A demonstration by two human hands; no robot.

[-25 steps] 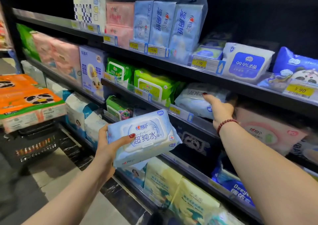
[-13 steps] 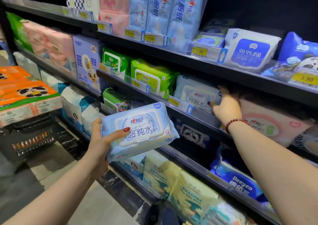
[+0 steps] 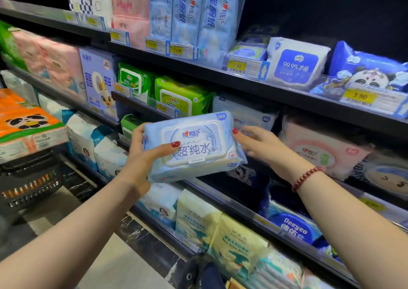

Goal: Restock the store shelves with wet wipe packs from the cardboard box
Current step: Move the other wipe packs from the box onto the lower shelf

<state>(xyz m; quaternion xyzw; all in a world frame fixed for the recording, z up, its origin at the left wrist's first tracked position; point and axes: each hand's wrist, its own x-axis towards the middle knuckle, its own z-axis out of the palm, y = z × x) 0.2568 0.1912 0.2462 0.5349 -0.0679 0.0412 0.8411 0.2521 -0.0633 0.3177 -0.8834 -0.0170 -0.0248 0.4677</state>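
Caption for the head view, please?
Restocking: left hand grips a light-blue wet wipe pack in front of the store shelf; right hand touches the pack's right end, a matching pack shelved behind.

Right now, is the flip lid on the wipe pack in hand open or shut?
Shut. The white flip lid lies flat on the pale blue wipe pack, tab down; the left hand grips the pack.

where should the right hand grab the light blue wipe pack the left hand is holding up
Take the wipe pack by its free right short end, coming in from the right. The left hand grips the left end, thumb across the front, and the pack lies lengthwise between the hands. Pinch front and back beside the lid, not on it.
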